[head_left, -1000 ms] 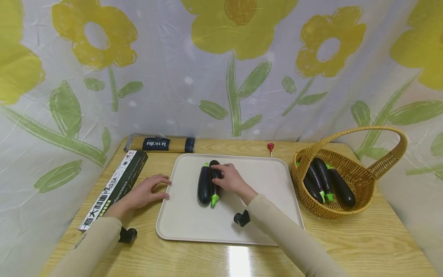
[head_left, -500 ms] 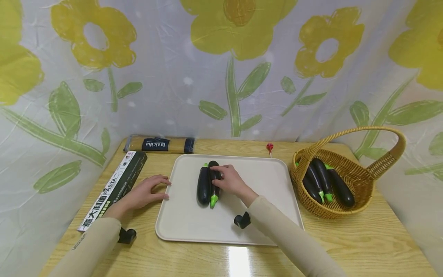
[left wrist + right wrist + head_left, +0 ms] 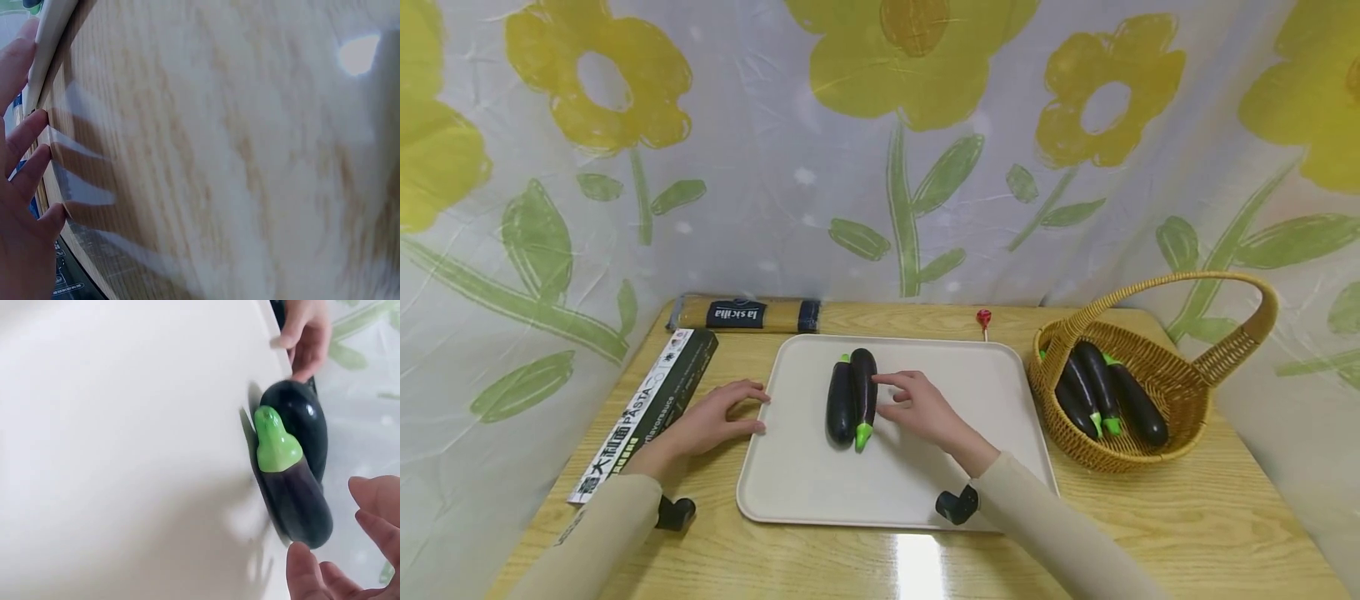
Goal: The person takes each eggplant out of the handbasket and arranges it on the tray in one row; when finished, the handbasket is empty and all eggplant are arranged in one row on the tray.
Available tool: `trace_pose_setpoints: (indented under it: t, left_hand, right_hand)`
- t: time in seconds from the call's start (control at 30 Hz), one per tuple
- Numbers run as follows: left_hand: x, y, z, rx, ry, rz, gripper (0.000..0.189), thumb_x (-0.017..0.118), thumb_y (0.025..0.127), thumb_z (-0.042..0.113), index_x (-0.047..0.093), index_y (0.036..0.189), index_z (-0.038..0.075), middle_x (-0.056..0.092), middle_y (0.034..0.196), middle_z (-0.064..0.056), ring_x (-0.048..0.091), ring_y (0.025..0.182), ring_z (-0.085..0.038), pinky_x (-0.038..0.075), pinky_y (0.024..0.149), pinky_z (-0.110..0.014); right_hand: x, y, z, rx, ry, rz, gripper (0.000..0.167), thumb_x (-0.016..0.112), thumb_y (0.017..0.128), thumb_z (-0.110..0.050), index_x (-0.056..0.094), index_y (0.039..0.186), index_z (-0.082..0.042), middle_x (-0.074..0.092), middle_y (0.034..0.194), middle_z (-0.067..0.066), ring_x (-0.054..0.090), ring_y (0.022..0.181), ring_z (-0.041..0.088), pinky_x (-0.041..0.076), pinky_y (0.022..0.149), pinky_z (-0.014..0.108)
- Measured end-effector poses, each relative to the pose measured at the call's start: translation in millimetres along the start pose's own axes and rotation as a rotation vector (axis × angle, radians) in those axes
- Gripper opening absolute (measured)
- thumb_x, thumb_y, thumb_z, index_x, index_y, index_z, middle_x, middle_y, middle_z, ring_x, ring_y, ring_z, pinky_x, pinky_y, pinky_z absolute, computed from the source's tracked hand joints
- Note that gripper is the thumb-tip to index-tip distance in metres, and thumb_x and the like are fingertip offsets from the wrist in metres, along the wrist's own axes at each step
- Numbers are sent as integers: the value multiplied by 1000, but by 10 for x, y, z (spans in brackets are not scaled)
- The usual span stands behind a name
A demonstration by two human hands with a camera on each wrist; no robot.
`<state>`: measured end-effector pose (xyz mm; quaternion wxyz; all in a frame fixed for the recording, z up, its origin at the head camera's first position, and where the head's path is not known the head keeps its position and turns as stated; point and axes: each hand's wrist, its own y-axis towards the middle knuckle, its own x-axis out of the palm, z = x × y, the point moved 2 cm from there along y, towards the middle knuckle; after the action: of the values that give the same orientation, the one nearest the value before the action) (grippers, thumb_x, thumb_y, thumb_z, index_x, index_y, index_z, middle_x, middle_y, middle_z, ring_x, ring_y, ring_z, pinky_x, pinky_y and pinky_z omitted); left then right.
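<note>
Right fingers (image 3: 897, 381) have released the eggplant (image 3: 864, 390), parted beside it.

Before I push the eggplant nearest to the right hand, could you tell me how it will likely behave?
This eggplant may roll sideways, since its body is long and rounded, but the other eggplant, lying close alongside, could block it on the left. Its smooth-looking skin might be slippery. It probably keeps its shape when lifted, as no sag shows.

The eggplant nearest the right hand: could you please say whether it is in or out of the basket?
Out: that eggplant lies on the tray, apart from the basket.
</note>
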<state>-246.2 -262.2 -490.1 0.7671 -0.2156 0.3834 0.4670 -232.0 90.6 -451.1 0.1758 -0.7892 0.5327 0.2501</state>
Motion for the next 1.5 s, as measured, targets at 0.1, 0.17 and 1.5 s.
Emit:
trace_pose_setpoints:
  t: [0.1, 0.17, 1.5]
  left_hand:
    - [-1, -3, 2, -2, 0, 2, 41, 72, 88, 37, 63, 122, 16, 49, 142, -19, 33, 137, -46, 24, 110, -64]
    - [-2, -4, 4, -2, 0, 2, 41, 72, 88, 38, 63, 122, 16, 48, 143, -19, 33, 137, -46, 23, 110, -65]
    - [22, -33, 8, -24, -1, 5, 53, 71, 89, 40, 60, 132, 12, 44, 147, -20, 25, 142, -45, 14, 113, -66]
  right_hand:
    - [-42, -169, 52, -14, 34, -5, 45, 70, 91, -19, 59, 135, -16, 47, 138, 16, 60, 112, 32, 51, 92, 47]
    - [-72, -284, 80, -24, 58, -9, 45, 69, 92, -19, 59, 136, -16, 47, 138, 13, 60, 112, 31, 51, 93, 47]
    - [-1731, -1581, -211, -157, 302, 452, 45, 58, 98, -5, 49, 142, -5, 63, 123, -4, 59, 113, 7, 48, 89, 12]
